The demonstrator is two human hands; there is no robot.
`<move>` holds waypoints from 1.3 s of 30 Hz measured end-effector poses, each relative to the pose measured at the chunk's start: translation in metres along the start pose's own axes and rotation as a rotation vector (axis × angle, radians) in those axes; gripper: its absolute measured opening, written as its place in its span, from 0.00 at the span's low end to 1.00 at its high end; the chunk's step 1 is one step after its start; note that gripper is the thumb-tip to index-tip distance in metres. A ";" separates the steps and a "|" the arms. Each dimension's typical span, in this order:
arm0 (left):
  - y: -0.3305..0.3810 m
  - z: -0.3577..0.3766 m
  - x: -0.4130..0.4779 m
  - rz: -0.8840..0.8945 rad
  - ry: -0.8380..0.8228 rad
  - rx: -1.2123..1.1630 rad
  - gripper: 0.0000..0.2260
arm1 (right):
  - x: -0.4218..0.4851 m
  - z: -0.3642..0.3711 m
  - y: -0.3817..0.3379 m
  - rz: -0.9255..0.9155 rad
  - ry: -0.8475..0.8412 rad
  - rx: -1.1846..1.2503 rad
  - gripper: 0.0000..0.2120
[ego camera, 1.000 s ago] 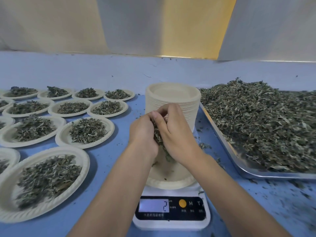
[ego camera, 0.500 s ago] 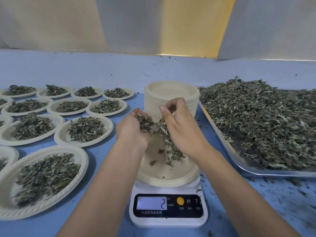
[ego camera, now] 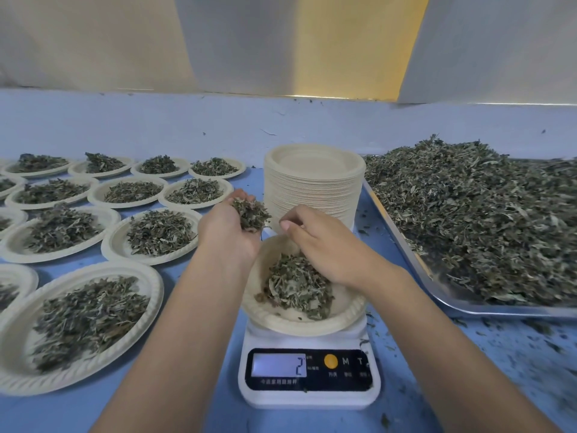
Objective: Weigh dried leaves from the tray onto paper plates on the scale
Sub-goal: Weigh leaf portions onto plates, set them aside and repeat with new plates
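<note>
A white scale reads 2. On it, a paper plate holds a loose pile of crumbly grey-green dried leaves. Just above, my left hand cups more of them, fingers curled. My right hand hovers beside it, fingertips bunched; on what, I cannot tell. Beyond stand a plate stack and a heaped tray.

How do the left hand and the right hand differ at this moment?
The left hand is turned palm up and cups a clump of leaves; the right hand faces palm down with fingers curled; whether it holds leaves is unclear. The left hand is over the plate's left edge, the right hand over its far side. Both hover above the scale.
</note>
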State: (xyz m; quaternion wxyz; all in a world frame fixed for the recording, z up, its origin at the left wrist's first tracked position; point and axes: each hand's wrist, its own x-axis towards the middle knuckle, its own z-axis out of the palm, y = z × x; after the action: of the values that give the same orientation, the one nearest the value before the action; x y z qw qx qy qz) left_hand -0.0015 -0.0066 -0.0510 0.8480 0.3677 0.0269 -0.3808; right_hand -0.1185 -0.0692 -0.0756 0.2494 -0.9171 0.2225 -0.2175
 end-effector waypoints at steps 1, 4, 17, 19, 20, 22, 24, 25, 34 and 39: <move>0.000 0.000 0.000 0.002 0.001 -0.002 0.09 | -0.001 -0.002 -0.001 0.004 0.003 -0.004 0.13; 0.001 0.001 -0.003 -0.002 -0.006 -0.011 0.07 | -0.002 -0.007 -0.003 0.027 0.037 0.056 0.12; -0.011 0.005 -0.007 -0.033 -0.026 0.034 0.14 | 0.005 0.003 -0.004 0.090 0.303 0.457 0.15; -0.012 0.005 -0.007 -0.044 -0.033 0.028 0.13 | 0.006 0.002 -0.005 0.091 0.305 0.476 0.15; -0.012 0.005 -0.007 -0.049 -0.034 0.024 0.13 | 0.005 0.002 -0.005 0.089 0.304 0.482 0.15; -0.013 0.004 -0.008 -0.051 -0.041 0.016 0.13 | 0.004 0.002 -0.006 0.083 0.292 0.474 0.15; -0.013 0.004 -0.007 -0.045 -0.042 0.009 0.13 | 0.004 0.001 -0.007 0.078 0.286 0.459 0.14; -0.013 0.004 -0.007 -0.041 -0.039 0.010 0.13 | 0.003 0.001 -0.008 0.078 0.293 0.456 0.14; -0.014 0.005 -0.009 -0.059 -0.081 0.005 0.11 | 0.000 -0.004 -0.015 0.049 0.251 0.532 0.10; -0.019 0.006 -0.005 -0.048 -0.079 0.159 0.07 | -0.002 -0.001 -0.020 0.002 0.229 0.498 0.13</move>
State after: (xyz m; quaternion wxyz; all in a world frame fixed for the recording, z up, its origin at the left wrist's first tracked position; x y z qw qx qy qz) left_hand -0.0189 -0.0156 -0.0566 0.8071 0.4177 -0.0279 -0.4163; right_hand -0.1147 -0.0525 -0.0642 0.4407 -0.7966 0.1898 -0.3676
